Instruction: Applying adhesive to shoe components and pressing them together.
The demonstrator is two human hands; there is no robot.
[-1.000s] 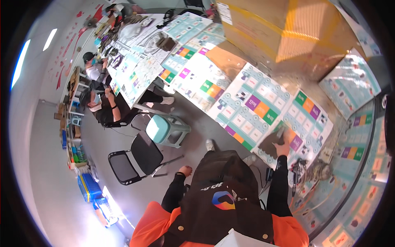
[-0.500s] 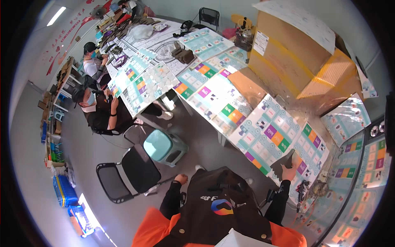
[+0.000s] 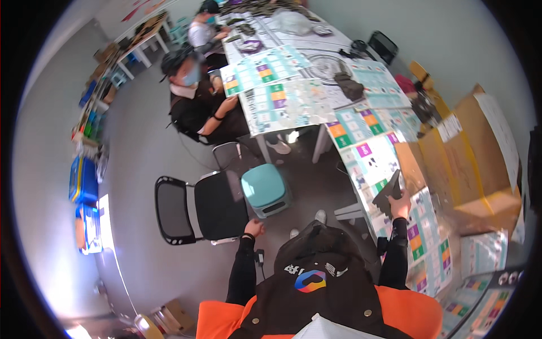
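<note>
My right hand (image 3: 401, 204) grips a dark grey, flat piece that looks like cloth (image 3: 386, 195), with a pointed end sticking up. It is held over the table covered in printed sheets (image 3: 420, 226) on my right; whether it touches the table I cannot tell. My left hand (image 3: 255, 227) hangs low beside the seat of a black folding chair (image 3: 219, 206), fingers curled in, with nothing showing in them.
A teal stool (image 3: 263, 186) stands ahead of the chair. Large cardboard boxes (image 3: 468, 164) crowd the table's right side. Ahead on the left, a seated person (image 3: 206, 110) works at another table (image 3: 291, 113); a second person (image 3: 203, 37) sits beyond. Dark cloth pieces (image 3: 349, 85) lie there.
My view has swung to the right and I have moved along the table. My right hand has carried the dark piece farther up the table. The left hand still hangs by the chair.
</note>
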